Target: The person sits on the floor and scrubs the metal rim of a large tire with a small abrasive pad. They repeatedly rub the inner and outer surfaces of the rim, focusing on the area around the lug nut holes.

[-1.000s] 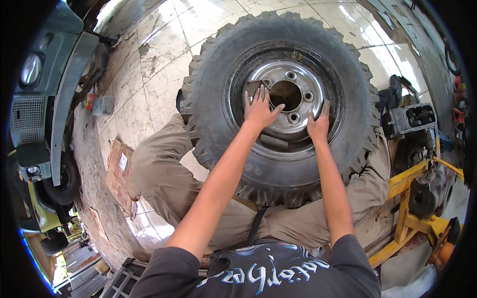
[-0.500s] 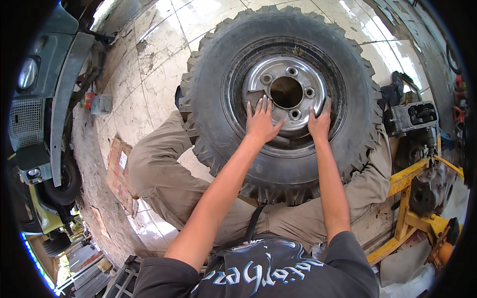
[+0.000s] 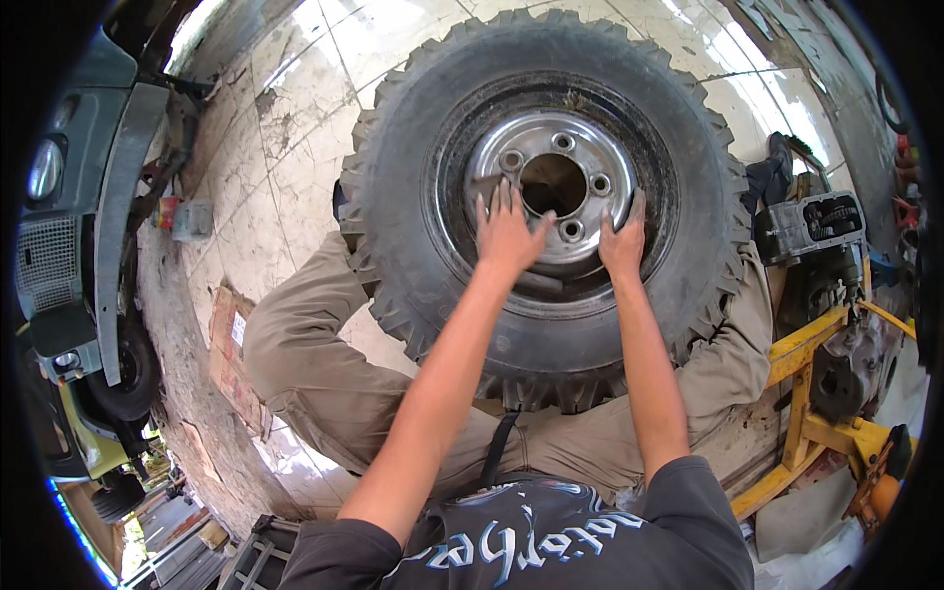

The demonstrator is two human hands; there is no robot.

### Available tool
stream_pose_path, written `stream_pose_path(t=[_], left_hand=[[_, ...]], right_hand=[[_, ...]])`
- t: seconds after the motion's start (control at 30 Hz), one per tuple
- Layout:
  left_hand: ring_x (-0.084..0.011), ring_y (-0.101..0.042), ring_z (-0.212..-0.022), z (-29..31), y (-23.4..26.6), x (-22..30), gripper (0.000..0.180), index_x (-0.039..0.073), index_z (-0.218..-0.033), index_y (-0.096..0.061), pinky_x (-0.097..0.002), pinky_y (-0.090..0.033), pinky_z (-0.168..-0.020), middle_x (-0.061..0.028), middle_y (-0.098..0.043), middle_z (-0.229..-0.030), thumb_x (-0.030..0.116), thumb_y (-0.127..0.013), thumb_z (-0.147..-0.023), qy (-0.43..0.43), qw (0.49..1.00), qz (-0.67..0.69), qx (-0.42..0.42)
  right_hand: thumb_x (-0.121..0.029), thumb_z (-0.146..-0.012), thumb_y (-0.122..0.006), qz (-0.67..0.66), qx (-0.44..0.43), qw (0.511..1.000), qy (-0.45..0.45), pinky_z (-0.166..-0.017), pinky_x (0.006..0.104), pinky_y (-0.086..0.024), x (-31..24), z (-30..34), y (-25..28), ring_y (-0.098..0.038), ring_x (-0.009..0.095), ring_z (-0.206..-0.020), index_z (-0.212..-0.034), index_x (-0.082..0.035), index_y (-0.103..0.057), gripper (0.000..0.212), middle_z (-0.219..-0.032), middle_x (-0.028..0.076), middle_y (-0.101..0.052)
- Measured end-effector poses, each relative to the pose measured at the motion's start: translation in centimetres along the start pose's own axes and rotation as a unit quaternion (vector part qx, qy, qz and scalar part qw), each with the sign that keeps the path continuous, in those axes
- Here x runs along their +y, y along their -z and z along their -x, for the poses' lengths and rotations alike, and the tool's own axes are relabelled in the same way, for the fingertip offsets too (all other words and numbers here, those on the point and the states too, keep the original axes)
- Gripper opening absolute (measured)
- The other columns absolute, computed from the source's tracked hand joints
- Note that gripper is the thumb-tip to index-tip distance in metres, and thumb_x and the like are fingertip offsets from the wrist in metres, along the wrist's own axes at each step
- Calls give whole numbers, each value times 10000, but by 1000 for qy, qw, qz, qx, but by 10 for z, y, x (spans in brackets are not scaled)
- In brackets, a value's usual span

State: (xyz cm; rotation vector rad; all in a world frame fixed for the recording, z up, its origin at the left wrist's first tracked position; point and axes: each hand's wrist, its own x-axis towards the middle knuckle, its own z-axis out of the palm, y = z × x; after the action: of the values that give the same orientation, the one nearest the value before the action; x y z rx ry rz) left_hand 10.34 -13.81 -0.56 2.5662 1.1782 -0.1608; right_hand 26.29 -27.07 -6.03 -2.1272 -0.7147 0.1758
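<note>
The left hand (image 3: 508, 239), fingers spread, half hides a dark pad (image 3: 483, 184) (material unclear) against the wheel (image 3: 585, 162); the right hand's (image 3: 623, 244) grip I cannot tell.

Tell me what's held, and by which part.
The left hand, open, lies over the near side of a dark piece on the wheel disc; the right hand is at the disc's edge, its grip unclear.

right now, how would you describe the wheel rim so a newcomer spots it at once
Find the big, chunky-treaded black tyre in the upper middle of the view. Inside it, under the left hand and right hand, is the round metal rim. Its shiny silver surface, with a large central hole ringed by smaller holes, sets it apart from the dull tyre.
</note>
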Motion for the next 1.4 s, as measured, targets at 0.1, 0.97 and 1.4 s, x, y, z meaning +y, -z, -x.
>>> stream_pose_path(t=[0.1, 0.97, 1.4], left_hand=[[-309, -249, -1528, -15, 6, -17, 887, -51, -1556, -281, -479, -68, -1265, -214, -289, -1628, 633, -374, -998, -31, 999, 29, 5], [-333, -218, -1537, 15, -6, -4, 1008, -101, -1544, -253, -504, -44, -1258, -271, -246, -1626, 683, -454, -942, -62, 998, -27, -11], [-352, -267, -1516, 4, -14, -15, 908, -98, -1533, -285, -483, -90, -1261, -266, -282, -1614, 601, -435, -973, -89, 992, -76, 37]], right_hand=[[-172, -913, -671, -13, -19, 1000, -10, -1212, 436, -273, -7, 1, 5, -333, 434, -1453, -1505, 101, -301, 750, -1536, 328, -354], [-198, -902, -699, -21, -9, 999, -47, -1217, 418, -264, -7, -3, 9, -313, 435, -1467, -1541, 107, -196, 869, -1570, 336, -295], [-246, -911, -700, -4, -3, 999, -38, -1193, 426, -302, -4, -4, 7, -362, 438, -1439, -1533, 91, -242, 843, -1551, 325, -343]])
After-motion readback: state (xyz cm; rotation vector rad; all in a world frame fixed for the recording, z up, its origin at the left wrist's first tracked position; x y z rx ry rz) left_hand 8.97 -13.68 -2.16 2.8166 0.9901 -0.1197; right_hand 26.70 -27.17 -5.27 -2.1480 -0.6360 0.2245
